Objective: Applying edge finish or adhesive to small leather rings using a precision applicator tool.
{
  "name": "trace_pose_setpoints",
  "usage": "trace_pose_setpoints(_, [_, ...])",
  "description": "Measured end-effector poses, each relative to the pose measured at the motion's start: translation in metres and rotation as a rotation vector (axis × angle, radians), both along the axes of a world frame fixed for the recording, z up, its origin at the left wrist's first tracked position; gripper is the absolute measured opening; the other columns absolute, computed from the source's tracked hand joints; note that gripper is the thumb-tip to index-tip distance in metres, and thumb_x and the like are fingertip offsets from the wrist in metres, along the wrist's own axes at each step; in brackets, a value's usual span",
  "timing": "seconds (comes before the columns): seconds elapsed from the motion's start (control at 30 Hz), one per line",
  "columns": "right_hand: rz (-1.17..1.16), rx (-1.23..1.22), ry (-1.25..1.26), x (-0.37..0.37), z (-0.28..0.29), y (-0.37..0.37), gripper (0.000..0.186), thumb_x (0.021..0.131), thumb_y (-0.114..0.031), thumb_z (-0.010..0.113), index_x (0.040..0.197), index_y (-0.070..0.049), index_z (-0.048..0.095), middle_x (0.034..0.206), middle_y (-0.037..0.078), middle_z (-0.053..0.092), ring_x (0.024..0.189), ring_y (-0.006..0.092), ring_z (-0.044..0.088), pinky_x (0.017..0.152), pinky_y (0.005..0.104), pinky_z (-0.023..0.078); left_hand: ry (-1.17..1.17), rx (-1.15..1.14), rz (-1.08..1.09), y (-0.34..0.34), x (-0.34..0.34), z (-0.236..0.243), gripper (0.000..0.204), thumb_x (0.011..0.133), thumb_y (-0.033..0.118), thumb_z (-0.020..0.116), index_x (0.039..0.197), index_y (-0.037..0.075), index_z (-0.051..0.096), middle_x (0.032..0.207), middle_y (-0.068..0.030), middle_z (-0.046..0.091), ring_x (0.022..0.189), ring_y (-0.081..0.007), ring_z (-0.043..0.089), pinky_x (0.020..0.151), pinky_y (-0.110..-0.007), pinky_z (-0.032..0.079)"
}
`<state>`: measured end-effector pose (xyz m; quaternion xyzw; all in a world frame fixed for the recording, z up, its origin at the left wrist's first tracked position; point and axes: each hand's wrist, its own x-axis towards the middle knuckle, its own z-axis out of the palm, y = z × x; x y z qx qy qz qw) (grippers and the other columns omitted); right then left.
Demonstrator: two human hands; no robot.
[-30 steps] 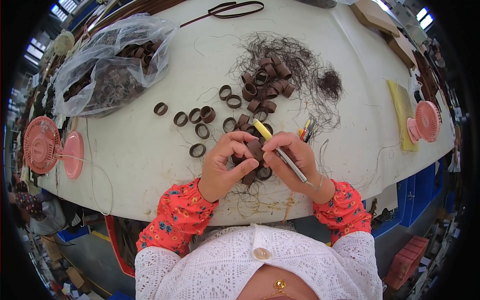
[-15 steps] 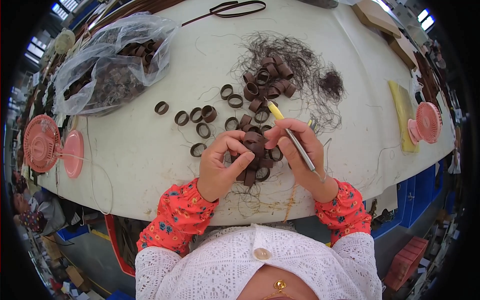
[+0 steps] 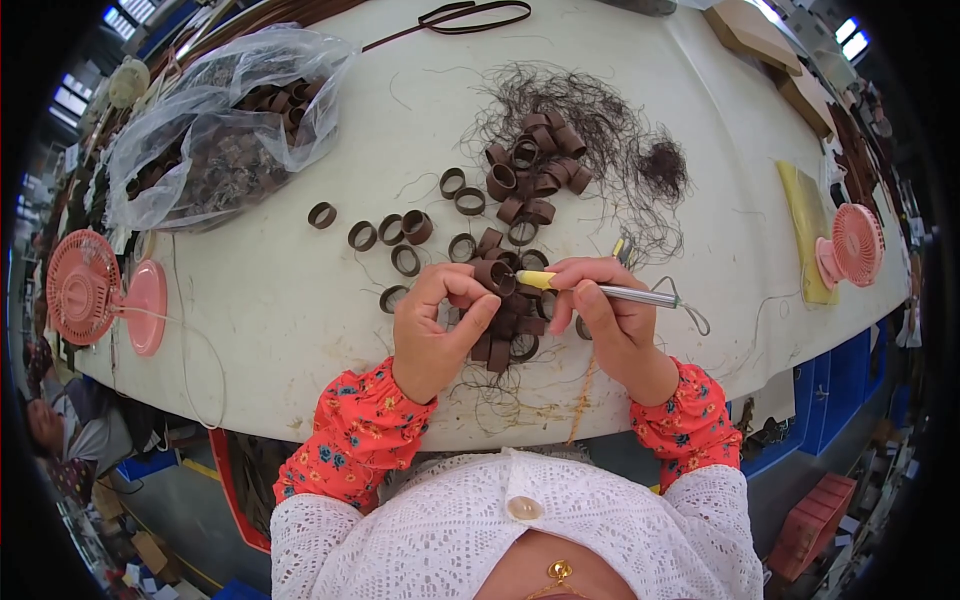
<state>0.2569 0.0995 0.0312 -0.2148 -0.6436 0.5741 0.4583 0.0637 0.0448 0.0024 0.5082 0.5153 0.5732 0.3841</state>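
Between the thumb and fingers of my left hand (image 3: 430, 330) is a brown strap loop (image 3: 489, 273), its open end turned toward the right. My right hand (image 3: 618, 325) grips a pen-shaped tool (image 3: 638, 294) with a steel body, a yellow sleeve near the tip and a thin wire at its back end. The tool lies nearly level, and its tip is at the loop's opening; whether it touches cannot be made out. Under and around both hands is a pile of similar brown loops (image 3: 497, 355), partly covered by my fingers. More loops (image 3: 503, 181) are heaped farther away.
Dark loose threads (image 3: 600, 120) lie tangled beyond the heap. A clear plastic bag (image 3: 215, 150) of loops stands at the far left. Pink fans stand on the left (image 3: 82, 287) and right (image 3: 856, 245), near a yellow packet (image 3: 803, 230). A brown strap (image 3: 470, 14) lies at the back.
The tool has swung from pointing away to pointing left, its tip now at the loop. My left hand has turned the loop so its opening faces right.
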Motion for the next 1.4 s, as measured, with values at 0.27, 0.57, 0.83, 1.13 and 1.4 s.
trace_pose_setpoints(0.27, [-0.019,-0.003,-0.047,0.000,-0.004,-0.001,0.022,0.098,-0.019,0.046,0.104,-0.001,0.057,0.070,0.003,0.058,0.062,0.0062,0.055,0.055,0.0194,0.042,0.005,0.016,-0.001,-0.003,0.001,0.000,0.010,0.078,0.004,0.069,0.082,0.003,0.060,0.091,-0.0046,0.060,0.072,-0.0087,0.051,0.068,-0.022,0.044])
trace_pose_setpoints(0.57, [-0.068,0.038,-0.047,0.005,-0.001,0.007,0.021,0.097,-0.017,0.046,0.105,-0.001,0.056,0.071,0.004,0.058,0.062,0.0071,0.055,0.055,0.0200,0.041,0.216,0.100,0.124,0.009,-0.001,0.014,0.017,0.078,0.002,0.066,0.093,0.005,0.062,0.103,-0.0082,0.055,0.086,-0.0152,0.054,0.077,-0.027,0.044])
trace_pose_setpoints(0.83, [-0.107,-0.016,-0.082,-0.001,-0.003,0.001,0.019,0.098,-0.015,0.042,0.103,-0.001,0.053,0.075,0.006,0.058,0.063,0.0088,0.054,0.059,0.0216,0.041,0.785,0.286,-0.108,-0.007,0.007,0.012,0.030,0.065,0.016,0.074,0.093,0.014,0.064,0.121,-0.0059,0.050,0.110,-0.0281,0.045,0.095,-0.044,0.034])
trace_pose_setpoints(1.13, [-0.165,0.104,-0.160,0.012,-0.020,0.001,0.023,0.098,-0.020,0.039,0.106,-0.001,0.050,0.086,0.012,0.060,0.064,0.0100,0.053,0.062,0.0243,0.040,0.607,0.361,-0.093,-0.008,0.009,-0.011,0.019,0.074,0.016,0.068,0.087,0.010,0.055,0.106,-0.0063,0.053,0.109,-0.0273,0.045,0.108,-0.051,0.022])
trace_pose_setpoints(1.4, [0.002,0.604,-0.363,-0.007,0.002,-0.003,0.019,0.092,-0.006,0.048,0.110,0.000,0.048,0.107,0.021,0.058,0.099,0.0308,0.057,0.090,0.0408,0.043,0.258,0.213,-0.343,-0.004,0.005,0.004,0.024,0.094,0.024,0.048,0.079,0.005,0.048,0.080,-0.0056,0.053,0.090,-0.0253,0.048,0.090,-0.042,0.033])
